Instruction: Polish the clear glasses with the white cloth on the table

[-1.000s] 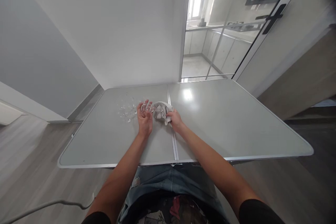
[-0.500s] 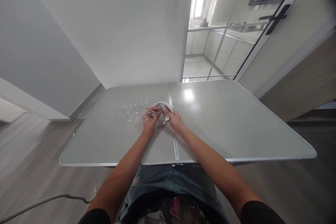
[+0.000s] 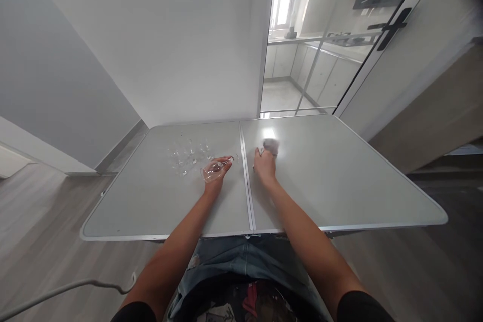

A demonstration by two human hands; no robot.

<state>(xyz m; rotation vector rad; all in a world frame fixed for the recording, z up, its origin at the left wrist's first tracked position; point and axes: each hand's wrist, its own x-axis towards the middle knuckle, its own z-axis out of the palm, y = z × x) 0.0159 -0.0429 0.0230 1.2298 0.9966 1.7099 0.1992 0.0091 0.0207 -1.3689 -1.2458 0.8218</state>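
Just left of the table seam [image 3: 247,191] running between the hands, holds a stemmed glass [image 3: 213,171] in the left hand [image 3: 216,182], fingers wrapped round the stem, with the bowl lying toward the wrist and the foot pointing right. Across the seam, touches a gray cloth [image 3: 270,146] with the right hand [image 3: 265,163], fingers partly curled; cannot tell through the blur whether firmly gripped. Beyond the left hand, farther left, can see clear glassware [image 3: 194,161] clustered on the table [image 3: 320,181], too faint to count. Past the right hand, can see a glass-paned door [image 3: 320,70] with a black handle [image 3: 394,29].
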